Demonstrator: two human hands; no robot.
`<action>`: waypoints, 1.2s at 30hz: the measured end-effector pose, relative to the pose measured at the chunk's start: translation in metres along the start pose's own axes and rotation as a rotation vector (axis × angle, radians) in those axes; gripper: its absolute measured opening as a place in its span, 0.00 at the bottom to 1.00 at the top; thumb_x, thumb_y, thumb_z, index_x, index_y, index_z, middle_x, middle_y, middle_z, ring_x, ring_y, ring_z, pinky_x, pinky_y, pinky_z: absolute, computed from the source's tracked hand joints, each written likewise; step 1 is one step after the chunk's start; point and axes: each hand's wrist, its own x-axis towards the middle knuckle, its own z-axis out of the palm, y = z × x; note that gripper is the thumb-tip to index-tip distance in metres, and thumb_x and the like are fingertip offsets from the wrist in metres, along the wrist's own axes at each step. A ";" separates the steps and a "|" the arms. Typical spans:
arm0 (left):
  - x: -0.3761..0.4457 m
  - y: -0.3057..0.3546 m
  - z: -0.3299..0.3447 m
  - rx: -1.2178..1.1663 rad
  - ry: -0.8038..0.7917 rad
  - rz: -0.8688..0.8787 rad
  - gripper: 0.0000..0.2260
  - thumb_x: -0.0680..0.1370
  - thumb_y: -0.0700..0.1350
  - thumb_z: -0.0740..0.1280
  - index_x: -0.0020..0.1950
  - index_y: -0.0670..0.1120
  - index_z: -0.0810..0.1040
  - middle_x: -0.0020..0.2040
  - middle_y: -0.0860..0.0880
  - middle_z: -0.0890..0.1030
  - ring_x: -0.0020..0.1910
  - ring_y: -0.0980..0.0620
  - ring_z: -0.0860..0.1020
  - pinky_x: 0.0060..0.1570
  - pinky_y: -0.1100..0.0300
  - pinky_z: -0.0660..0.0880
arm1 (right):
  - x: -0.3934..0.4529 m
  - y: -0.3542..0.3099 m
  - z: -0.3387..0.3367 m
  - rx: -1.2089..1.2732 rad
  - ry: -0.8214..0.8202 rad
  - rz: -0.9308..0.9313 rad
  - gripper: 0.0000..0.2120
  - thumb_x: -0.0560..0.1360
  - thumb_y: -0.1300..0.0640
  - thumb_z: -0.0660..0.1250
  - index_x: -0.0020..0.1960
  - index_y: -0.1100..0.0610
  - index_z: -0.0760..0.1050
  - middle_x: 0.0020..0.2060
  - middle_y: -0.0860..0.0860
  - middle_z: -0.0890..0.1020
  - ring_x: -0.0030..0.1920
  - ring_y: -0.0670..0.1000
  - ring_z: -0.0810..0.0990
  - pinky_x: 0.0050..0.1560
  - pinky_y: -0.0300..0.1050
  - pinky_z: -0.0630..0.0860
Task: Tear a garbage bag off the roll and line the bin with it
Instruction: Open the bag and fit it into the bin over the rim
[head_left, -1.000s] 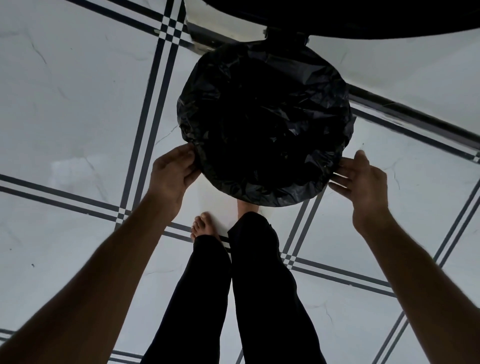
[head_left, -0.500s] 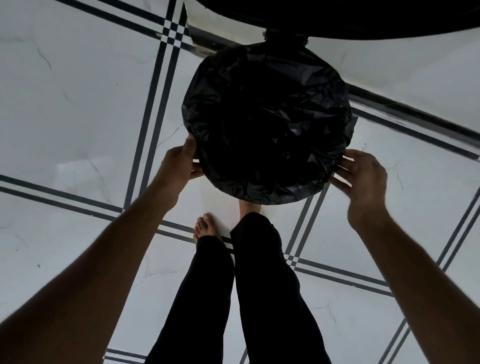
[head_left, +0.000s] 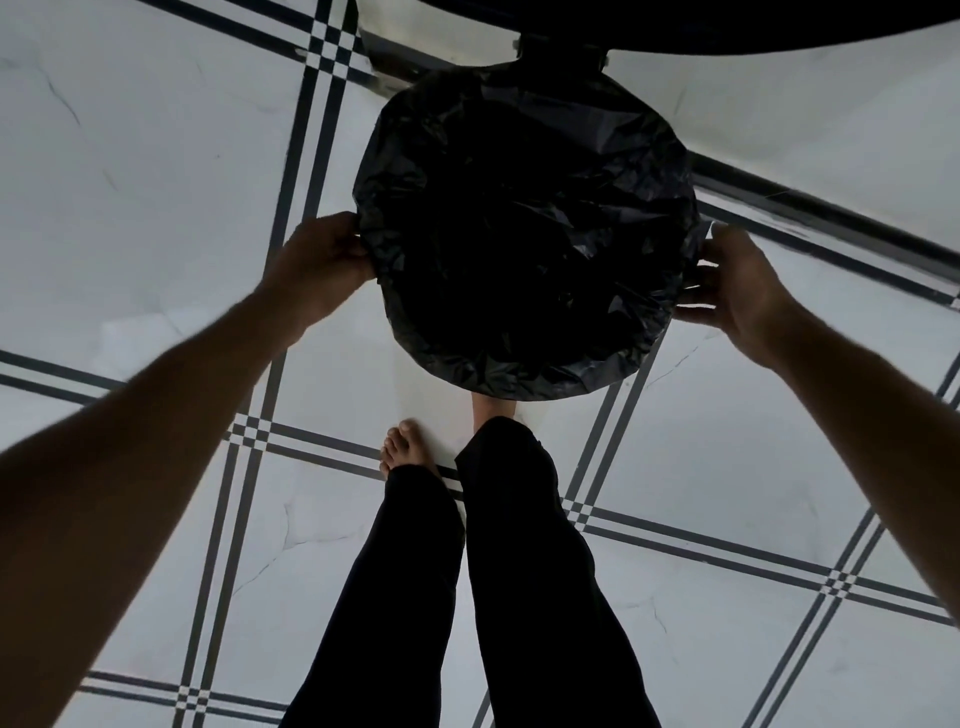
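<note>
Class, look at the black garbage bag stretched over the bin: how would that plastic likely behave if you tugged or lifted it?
The garbage bag looks crumpled and creased all over, so it is probably thin, floppy and light. Its glossy highlights suggest a slippery surface. The left hand and right hand work at its edge; a hard tug might stretch or tear it.

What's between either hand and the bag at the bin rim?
Nothing visible. The left hand touches the black bag at its left edge; the right hand sits at the right edge, fingers spread against it.

One black garbage bag (head_left: 524, 228), two hands (head_left: 317, 265) (head_left: 743, 280), two bare feet (head_left: 402, 449).
</note>
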 end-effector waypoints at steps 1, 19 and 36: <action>0.001 0.000 0.001 0.043 -0.019 0.003 0.12 0.72 0.46 0.71 0.54 0.48 0.80 0.48 0.46 0.84 0.51 0.45 0.82 0.59 0.46 0.77 | -0.001 -0.001 0.000 0.004 -0.019 0.002 0.21 0.80 0.43 0.51 0.53 0.55 0.77 0.40 0.53 0.80 0.40 0.52 0.81 0.47 0.49 0.82; 0.005 -0.006 -0.012 -0.338 -0.201 -0.137 0.12 0.70 0.51 0.62 0.51 0.52 0.78 0.43 0.53 0.83 0.49 0.54 0.81 0.68 0.50 0.70 | -0.003 0.000 -0.005 0.208 -0.210 0.044 0.17 0.76 0.42 0.56 0.45 0.52 0.78 0.40 0.52 0.80 0.39 0.53 0.78 0.49 0.51 0.76; 0.004 -0.015 -0.012 -0.607 -0.282 -0.289 0.13 0.81 0.40 0.54 0.51 0.44 0.79 0.43 0.47 0.84 0.45 0.50 0.82 0.58 0.54 0.78 | -0.014 0.004 -0.004 0.553 -0.122 0.071 0.13 0.77 0.52 0.63 0.45 0.58 0.83 0.39 0.51 0.82 0.38 0.49 0.77 0.46 0.40 0.76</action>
